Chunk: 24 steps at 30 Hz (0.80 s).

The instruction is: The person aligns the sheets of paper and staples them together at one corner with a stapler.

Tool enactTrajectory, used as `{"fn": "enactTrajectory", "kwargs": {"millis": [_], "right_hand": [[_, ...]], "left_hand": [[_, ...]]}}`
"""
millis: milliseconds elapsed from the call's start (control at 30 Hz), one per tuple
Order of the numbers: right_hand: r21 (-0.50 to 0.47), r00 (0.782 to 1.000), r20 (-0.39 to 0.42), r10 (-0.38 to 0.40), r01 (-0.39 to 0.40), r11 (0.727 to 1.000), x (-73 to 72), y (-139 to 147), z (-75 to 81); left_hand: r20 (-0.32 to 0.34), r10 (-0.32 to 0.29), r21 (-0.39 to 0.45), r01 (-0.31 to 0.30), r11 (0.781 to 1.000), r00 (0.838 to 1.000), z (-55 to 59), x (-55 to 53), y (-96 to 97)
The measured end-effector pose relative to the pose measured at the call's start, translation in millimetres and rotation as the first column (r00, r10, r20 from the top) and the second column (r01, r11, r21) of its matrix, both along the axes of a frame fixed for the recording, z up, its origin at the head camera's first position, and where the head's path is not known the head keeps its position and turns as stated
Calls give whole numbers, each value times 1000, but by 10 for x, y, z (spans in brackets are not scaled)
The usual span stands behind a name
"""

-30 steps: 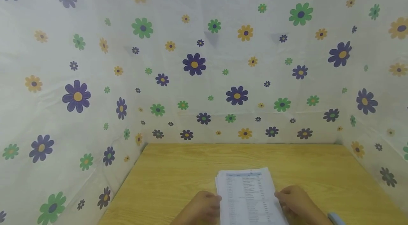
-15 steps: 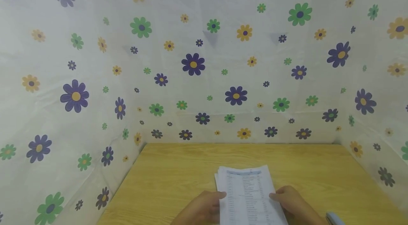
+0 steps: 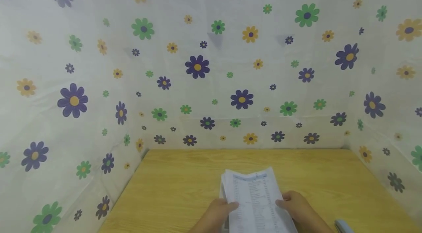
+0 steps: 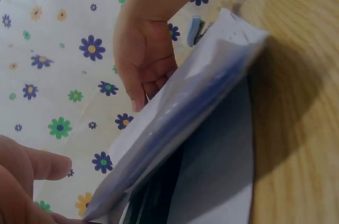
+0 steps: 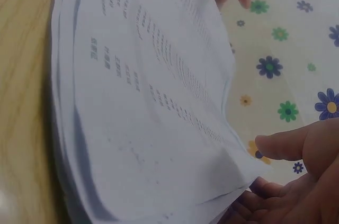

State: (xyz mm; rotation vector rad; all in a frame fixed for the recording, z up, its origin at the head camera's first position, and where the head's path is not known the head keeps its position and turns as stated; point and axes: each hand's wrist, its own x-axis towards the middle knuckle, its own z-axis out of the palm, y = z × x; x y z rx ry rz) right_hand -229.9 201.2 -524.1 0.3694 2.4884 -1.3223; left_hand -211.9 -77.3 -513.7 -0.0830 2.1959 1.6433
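A stack of printed paper sheets (image 3: 254, 203) is held at its two long sides, its far edge bowed down in the middle. My left hand (image 3: 217, 213) grips the left side, thumb on top and fingers underneath. On the opposite side my right hand (image 3: 298, 209) pinches the edge in the same way, its fingers mostly hidden below in the head view. The right wrist view shows several loose layers along the edge of the paper stack (image 5: 153, 102). From the left wrist, a dark area (image 4: 153, 197) appears between the upper sheets and a lower pale sheet (image 4: 220, 155).
A light-blue stapler (image 3: 343, 226) lies on the wooden table (image 3: 174, 185), to the right of my right forearm. White sheeting with a flower print (image 3: 227, 53) encloses the table at the back and both sides.
Both thumbs have moved inward over the top sheet. The stack's far edge has shifted away from me and bowed more, and its left edge has fanned apart.
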Motion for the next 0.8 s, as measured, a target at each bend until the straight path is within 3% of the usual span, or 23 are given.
{"fn": "enactTrajectory", "kwargs": {"millis": [133,233,333,400,467,533,633,700,800], "right_hand": [[-12,1000,-3,-9,9,1000,49,-32,26],[-22,1000,-6,-24,24,999,73,-71,45],[-44,999,4,-42,42,998,83,-115,53],[-61,998,29,-58,60,996,85,-141,59],[-69,997,43,-71,74,995,85,-165,63],[-71,996,43,-73,76,995,85,-180,59],[-90,998,18,-63,65,994,92,-198,43],[-97,998,-5,-57,56,994,97,-212,25],[-115,998,-34,-46,42,993,113,-229,-2]], "left_hand": [[-157,41,-177,-69,982,987,-3,63,60],[-175,69,-221,-107,969,982,-8,81,59],[-121,70,-122,-85,989,990,-11,58,22],[-40,89,-28,-91,995,995,0,29,-2],[35,103,95,-106,990,994,-4,-4,-20],[83,153,174,-165,971,985,-12,-32,-17],[76,226,200,-237,951,971,-64,-65,7],[41,279,163,-282,946,960,-104,-78,25],[6,275,162,-272,948,961,-158,-83,33]]}}
